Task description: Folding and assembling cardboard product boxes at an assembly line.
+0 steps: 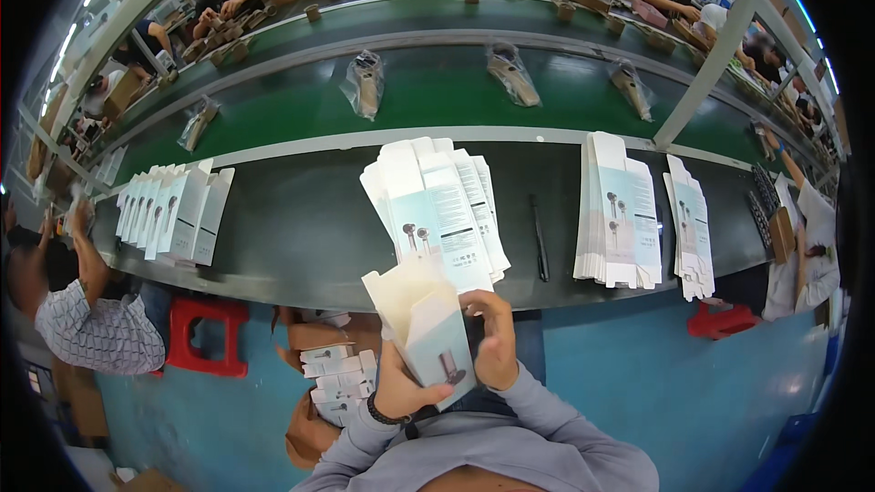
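My left hand [403,390] is wrapped round the lower part of a white and pale-blue folding carton [437,346], its thumb across the printed front. The carton is opened into a box shape and tilted, with its upper flaps standing up. At the carton's right side, my right hand [497,342] is loosely curved, fingers bent and apart, fingertips close to the upper edge; whether they touch it is unclear. Just beyond lies a fanned stack of flat cartons [437,205] printed with earphones.
Two more flat carton stacks [620,210] [690,228] lie right, beyond a black pen [540,237]. Formed cartons [178,214] stand in a row left. Bagged items [365,87] lie on the green conveyor [437,82]. A brown container [314,424] of cartons and a red stool [210,333] are below left.
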The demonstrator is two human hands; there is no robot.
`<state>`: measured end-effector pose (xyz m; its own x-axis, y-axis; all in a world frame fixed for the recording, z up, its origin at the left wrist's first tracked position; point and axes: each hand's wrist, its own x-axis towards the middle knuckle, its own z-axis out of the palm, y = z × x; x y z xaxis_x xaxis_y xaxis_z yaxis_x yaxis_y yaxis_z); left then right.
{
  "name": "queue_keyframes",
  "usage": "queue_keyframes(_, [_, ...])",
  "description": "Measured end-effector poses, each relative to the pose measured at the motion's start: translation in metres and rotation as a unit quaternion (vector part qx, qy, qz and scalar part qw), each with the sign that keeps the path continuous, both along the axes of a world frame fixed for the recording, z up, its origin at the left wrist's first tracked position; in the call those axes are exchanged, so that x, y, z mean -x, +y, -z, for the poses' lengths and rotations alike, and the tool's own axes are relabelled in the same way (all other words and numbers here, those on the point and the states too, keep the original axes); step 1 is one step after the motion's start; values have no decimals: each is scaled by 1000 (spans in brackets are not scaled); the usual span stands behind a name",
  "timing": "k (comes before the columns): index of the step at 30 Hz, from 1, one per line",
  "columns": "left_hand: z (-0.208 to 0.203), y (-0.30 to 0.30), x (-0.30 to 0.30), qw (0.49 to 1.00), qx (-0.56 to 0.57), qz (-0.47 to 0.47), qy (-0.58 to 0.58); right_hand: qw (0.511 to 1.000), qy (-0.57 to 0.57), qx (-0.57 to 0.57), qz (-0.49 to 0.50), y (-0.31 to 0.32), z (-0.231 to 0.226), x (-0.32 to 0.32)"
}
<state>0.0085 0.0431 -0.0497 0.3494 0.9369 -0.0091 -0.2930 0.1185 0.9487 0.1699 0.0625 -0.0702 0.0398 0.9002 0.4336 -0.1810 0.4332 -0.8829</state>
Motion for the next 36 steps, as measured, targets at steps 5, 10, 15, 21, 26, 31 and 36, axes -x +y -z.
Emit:
queue_keyframes(5, [-15,4,-2,949,-138,-23,282,986,103,44,-124,-16,2,15])
queue_keyframes(10, [-8,9,14,840,-445,-60,304,989,-41,52,-131,-17,-2,12])
queue_keyframes(15, [-34,10,13,845,-424,-31,326,984,-59,86,-144,-23,-10,9])
queue_keyframes(21, [-40,14,9,855,-381,-20,351,986,-141,10,-88,-17,-8,7])
queue_keyframes(26, [-20,-2,-8,940,-283,-107,156,992,37,45,-111,-23,-6,25])
queue_keyframes(31, [-11,-1,-17,913,-341,-191,115,990,119,32,-70,-30,-11,35])
queue_keyframes(36, [-7,6,-2,892,-415,-132,122,989,146,-16,-37,-27,-14,41])
